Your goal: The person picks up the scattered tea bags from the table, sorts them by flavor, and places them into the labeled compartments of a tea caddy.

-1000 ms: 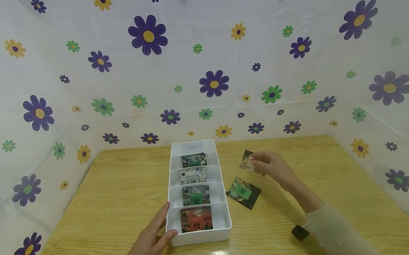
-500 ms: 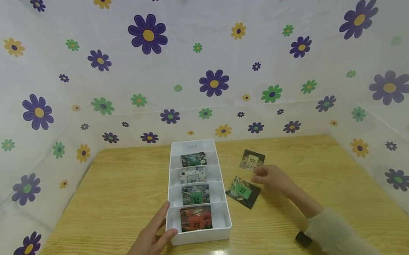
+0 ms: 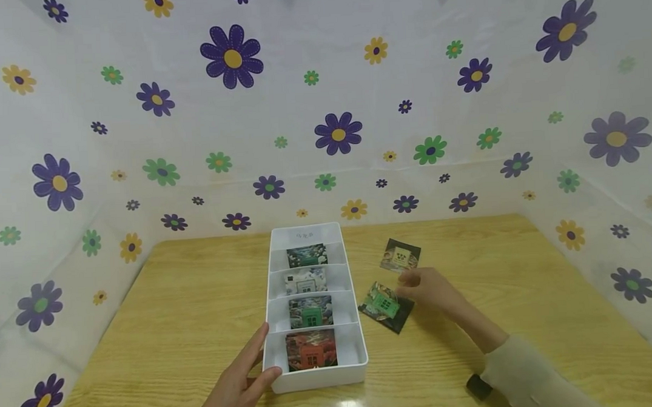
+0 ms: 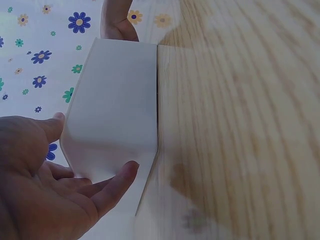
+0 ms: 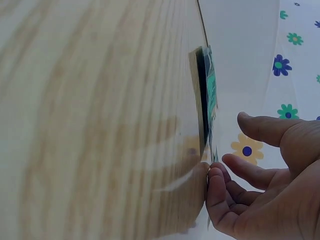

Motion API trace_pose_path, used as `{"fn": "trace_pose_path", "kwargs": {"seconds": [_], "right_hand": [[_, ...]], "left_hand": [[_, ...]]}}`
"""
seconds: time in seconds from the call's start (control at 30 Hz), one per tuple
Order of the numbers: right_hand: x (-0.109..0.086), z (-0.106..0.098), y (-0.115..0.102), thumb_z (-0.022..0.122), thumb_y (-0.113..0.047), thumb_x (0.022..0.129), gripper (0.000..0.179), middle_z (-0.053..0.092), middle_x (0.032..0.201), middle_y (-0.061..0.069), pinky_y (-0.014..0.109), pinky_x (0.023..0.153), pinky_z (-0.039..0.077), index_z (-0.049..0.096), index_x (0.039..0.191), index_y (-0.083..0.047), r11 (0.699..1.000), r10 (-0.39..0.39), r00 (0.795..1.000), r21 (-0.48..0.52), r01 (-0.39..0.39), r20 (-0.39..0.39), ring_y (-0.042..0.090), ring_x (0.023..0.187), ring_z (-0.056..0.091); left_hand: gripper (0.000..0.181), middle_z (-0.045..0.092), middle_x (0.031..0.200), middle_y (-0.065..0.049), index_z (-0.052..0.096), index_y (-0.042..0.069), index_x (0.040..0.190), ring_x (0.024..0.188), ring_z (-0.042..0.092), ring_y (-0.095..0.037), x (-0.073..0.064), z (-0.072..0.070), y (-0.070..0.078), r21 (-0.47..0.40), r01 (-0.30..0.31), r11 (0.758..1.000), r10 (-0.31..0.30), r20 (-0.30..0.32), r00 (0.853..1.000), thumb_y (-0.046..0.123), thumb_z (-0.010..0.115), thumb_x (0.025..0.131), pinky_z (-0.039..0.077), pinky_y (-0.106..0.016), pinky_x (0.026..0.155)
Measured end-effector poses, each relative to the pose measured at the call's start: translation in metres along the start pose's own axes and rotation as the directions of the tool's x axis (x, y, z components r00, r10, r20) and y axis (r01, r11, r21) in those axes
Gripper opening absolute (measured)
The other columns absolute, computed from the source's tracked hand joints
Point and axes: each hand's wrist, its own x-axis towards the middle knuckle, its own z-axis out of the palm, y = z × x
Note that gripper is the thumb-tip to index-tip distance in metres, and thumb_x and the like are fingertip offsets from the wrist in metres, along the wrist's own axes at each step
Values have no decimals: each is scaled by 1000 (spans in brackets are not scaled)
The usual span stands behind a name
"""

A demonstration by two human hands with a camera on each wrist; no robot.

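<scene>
In the head view a white divided box (image 3: 320, 380) stands lengthwise on the table, with flat tea sachets in several compartments. A red sachet (image 3: 312, 350) is in the nearest one. My left hand (image 3: 232, 380) rests against the box's near left corner, thumb at the front and fingers along the left side. A sachet with a green label (image 3: 382, 301) lies to the right of the box, over a dark one (image 3: 399, 322). My right hand (image 3: 430, 290) has its fingertips at their right edge; in the right wrist view its thumb stands apart from the sachets.
A sachet with a pale yellow label (image 3: 400, 255) lies farther back, just beyond the right hand. A small black object (image 3: 478, 386) shows beside the right sleeve. White cloth (image 3: 277, 96) with printed flowers encloses the table's back and sides.
My right hand has drawn back from the pale-labelled sachet, uncovering it, and come to the edge of the green-labelled one. The left hand and box have stayed in place.
</scene>
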Motion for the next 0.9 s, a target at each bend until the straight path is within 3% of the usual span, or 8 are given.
{"fn": "trace_pose_path", "kwargs": {"seconds": [0.3, 0.37, 0.43, 0.53, 0.63, 0.9], "right_hand": [[-3, 7, -7, 84, -23, 88, 48, 71, 113, 21, 54, 93, 56, 69, 120, 9, 995, -40, 999, -95, 39, -6, 36, 105, 66], [-4, 9, -9, 86, -24, 85, 47, 71, 111, 18, 53, 91, 56, 71, 116, 8, 991, -55, 998, -123, 54, -7, 34, 102, 66], [-4, 12, -11, 88, -24, 83, 38, 70, 99, 11, 47, 83, 56, 73, 103, 4, 986, -73, 997, -147, 72, 1, 26, 91, 64], [-3, 15, -13, 90, -23, 81, 34, 55, 74, -2, 32, 63, 44, 62, 77, -5, 981, -96, 995, -165, 97, 15, 15, 71, 49], [-3, 15, -15, 90, -22, 81, 47, 33, 65, -5, 28, 57, 23, 47, 68, -12, 979, -110, 993, -166, 114, 33, 13, 62, 31], [-5, 13, -19, 93, -20, 76, 50, 28, 67, -4, 27, 58, 21, 46, 70, -9, 978, -112, 992, -172, 120, 54, 13, 63, 29]], "left_hand": [[75, 18, 165, -32, 20, -4, 162, 137, 41, -58, 0, -1, 1, 2, 18, 1000, -18, -1, 1000, 14, 64, 104, 62, -41, 85], [76, 18, 165, -32, 20, -4, 162, 137, 41, -57, 0, 0, 1, -1, 22, 1000, -22, -2, 1000, 14, 65, 104, 62, -41, 85], [76, 19, 165, -32, 20, -4, 162, 138, 41, -57, -1, 0, 1, -3, 25, 1000, -25, -1, 1000, 14, 65, 104, 62, -41, 85], [76, 18, 165, -32, 20, -4, 162, 138, 40, -57, -1, 0, 1, -8, 26, 1000, -26, 1, 1000, 13, 65, 104, 62, -40, 85], [76, 18, 165, -31, 20, -3, 163, 139, 40, -56, -1, 0, 1, -11, 30, 999, -30, 3, 1000, 13, 64, 104, 62, -40, 86], [75, 17, 165, -31, 19, -3, 163, 139, 39, -57, -1, 0, 1, -12, 25, 1000, -25, 4, 1000, 13, 64, 104, 61, -41, 87]]}}
